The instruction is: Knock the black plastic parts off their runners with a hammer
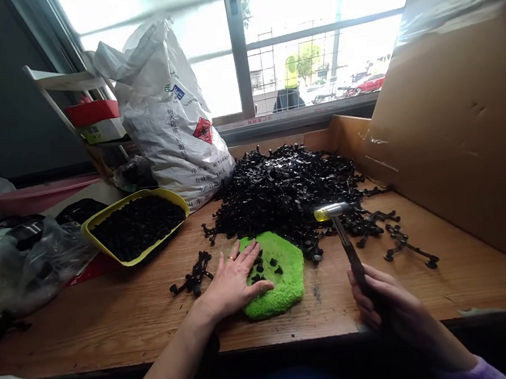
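My left hand (235,280) lies with fingers spread on the left side of a green fuzzy pad (289,285). Several small black pieces (273,262) rest on the pad beside and between its fingers. At the right, my right hand (381,297) is wrapped round the black handle of a small hammer (346,242), whose head has a yellow tip and is raised above the table. Behind the pad rises a large heap of black plastic parts (285,185). A few joined black parts (193,276) lie left of my left hand.
A yellow tray (170,246) full of small black pieces sits at the left, before a white sack (173,125). Plastic bags (36,257) lie further left. Cardboard (451,124) stands along the right side. More black parts (409,246) lie at the right on the wooden table (135,325).
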The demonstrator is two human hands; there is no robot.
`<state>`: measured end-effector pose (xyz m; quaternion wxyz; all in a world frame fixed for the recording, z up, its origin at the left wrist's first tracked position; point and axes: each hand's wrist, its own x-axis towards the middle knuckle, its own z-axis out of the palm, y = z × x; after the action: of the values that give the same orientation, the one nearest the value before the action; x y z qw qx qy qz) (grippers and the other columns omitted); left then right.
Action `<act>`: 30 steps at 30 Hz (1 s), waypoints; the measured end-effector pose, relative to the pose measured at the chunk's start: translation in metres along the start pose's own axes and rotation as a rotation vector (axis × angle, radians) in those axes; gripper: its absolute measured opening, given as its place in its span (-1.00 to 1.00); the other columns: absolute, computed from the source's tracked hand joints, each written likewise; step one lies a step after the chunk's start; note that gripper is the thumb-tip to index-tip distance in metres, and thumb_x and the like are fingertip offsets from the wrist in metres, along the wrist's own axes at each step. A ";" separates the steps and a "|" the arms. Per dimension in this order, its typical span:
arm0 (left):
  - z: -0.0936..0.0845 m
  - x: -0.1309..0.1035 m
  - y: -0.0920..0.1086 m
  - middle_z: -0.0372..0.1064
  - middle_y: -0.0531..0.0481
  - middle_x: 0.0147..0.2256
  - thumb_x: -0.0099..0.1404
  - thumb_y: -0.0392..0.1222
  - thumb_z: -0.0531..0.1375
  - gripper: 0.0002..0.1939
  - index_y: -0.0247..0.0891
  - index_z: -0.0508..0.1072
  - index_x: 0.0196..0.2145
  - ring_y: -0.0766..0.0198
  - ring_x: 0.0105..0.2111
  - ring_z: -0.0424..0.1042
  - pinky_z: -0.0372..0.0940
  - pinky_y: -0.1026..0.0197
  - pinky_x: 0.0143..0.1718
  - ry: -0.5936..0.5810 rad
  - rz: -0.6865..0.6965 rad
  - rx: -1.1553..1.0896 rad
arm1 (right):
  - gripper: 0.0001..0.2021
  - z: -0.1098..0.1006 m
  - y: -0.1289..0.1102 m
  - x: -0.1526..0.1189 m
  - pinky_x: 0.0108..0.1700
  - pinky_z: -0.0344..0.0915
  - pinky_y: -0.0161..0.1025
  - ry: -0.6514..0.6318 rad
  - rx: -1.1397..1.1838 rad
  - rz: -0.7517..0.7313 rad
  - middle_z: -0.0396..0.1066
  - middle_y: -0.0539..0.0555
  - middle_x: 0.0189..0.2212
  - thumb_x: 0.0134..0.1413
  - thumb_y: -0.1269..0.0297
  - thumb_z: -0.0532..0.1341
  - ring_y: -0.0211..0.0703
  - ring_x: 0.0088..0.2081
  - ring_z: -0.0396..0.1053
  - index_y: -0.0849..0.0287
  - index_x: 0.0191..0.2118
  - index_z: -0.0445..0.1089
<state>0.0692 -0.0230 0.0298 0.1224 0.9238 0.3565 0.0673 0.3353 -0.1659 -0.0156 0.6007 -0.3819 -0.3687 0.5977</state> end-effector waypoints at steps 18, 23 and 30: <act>-0.015 0.035 0.020 -0.21 -0.02 0.27 0.08 0.28 0.11 -0.12 0.05 -0.17 0.25 -0.13 0.25 -0.28 -0.55 -0.38 0.10 0.003 0.301 -0.151 | -0.83 -0.001 -0.003 0.001 -0.63 -0.03 -0.34 0.022 0.056 0.081 0.16 -0.05 -0.63 0.13 0.16 0.07 -0.34 -0.68 0.07 0.14 -0.29 0.29; -0.021 0.011 -0.023 0.31 -0.12 0.00 0.31 -0.11 0.01 -0.63 -0.19 0.30 0.04 0.12 0.02 0.26 0.11 -0.02 0.07 0.543 -0.004 -0.291 | -0.83 -0.004 -0.002 0.002 -0.62 0.00 -0.35 -0.041 0.089 0.083 0.16 -0.05 -0.61 0.17 0.20 0.03 -0.34 -0.66 0.09 0.15 -0.26 0.30; -0.003 -0.014 -0.020 0.35 -0.05 -0.13 0.23 -0.35 0.05 -0.71 -0.19 0.40 -0.11 0.19 -0.10 0.28 0.16 0.11 -0.04 0.504 0.135 -0.178 | -0.79 -0.006 -0.001 0.002 -0.62 0.01 -0.34 -0.045 0.099 0.073 0.17 -0.03 -0.60 0.20 0.24 -0.02 -0.34 -0.66 0.10 0.17 -0.24 0.31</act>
<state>0.0452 -0.0178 0.0264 0.1059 0.8851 0.3062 0.3340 0.3410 -0.1639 -0.0173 0.5882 -0.3513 -0.3379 0.6453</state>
